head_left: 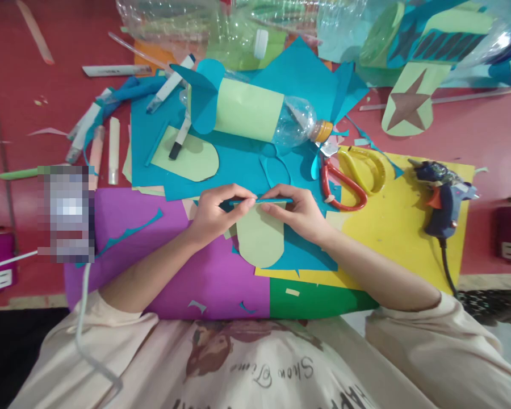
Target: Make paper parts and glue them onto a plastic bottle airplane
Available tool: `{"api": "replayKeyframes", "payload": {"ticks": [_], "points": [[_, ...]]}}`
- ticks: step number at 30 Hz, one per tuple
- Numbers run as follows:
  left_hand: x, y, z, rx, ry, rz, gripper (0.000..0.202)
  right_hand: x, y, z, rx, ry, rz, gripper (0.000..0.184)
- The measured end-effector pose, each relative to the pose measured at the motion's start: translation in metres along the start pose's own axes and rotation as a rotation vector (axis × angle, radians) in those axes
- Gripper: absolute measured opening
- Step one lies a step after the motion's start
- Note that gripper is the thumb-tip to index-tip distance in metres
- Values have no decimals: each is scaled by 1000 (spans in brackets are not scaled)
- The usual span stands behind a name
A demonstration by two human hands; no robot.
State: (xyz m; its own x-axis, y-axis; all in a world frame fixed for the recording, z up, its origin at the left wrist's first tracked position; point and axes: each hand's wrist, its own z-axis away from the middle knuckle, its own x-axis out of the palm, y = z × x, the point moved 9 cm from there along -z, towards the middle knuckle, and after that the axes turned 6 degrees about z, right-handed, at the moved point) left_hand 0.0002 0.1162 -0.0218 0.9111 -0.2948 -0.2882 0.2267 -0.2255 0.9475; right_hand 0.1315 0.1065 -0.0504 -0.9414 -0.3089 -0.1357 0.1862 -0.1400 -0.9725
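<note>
Both my hands pinch a thin blue paper strip (272, 200) along the straight top edge of a pale green paper piece (260, 236) with a rounded lower end. My left hand (219, 213) grips near the middle of that edge, fingers closed. My right hand (300, 213) pinches the strip just to the right, its thumb on the green paper. Beyond my hands a plastic bottle (296, 119) lies on its side, wrapped in pale green paper, with a blue paper piece (206, 94) at its left end and an orange cap. Another rounded green piece (191, 159) lies to the left.
Scissors (344, 184) with red and yellow handles lie right of my hands. A glue gun (443, 204) rests on yellow paper (387, 238). Purple paper (153, 272), blue scraps and markers (170, 85) spread leftward. More plastic bottles (247, 34) stand at the back; a cable (85, 318) crosses my left sleeve.
</note>
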Motion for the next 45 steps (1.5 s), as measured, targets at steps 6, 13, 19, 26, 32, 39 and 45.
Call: {"api": "replayKeyframes", "payload": {"ticks": [6, 13, 19, 26, 32, 39, 45], "points": [[-4, 5, 3, 71, 64, -10, 12, 0, 2, 0, 19, 1, -29, 17], [-5, -6, 2, -66, 92, 110, 17, 3, 3, 0, 9, -37, -16, 20], [-16, -15, -1, -121, 204, 242, 24, 1, 5, 0, 20, -26, 24, 30], [-32, -14, -4, 73, 331, 248, 42, -3, 5, 0, 65, 14, -46, 29], [-20, 1, -2, 197, 130, 232, 15, -3, 4, 0, 93, 11, -107, 21], [-1, 6, 0, 185, -84, 78, 9, -3, 4, 0, 105, -5, -130, 19], [-4, -1, -1, 140, -47, 130, 5, -3, 6, -1, 113, -22, -138, 23]]}}
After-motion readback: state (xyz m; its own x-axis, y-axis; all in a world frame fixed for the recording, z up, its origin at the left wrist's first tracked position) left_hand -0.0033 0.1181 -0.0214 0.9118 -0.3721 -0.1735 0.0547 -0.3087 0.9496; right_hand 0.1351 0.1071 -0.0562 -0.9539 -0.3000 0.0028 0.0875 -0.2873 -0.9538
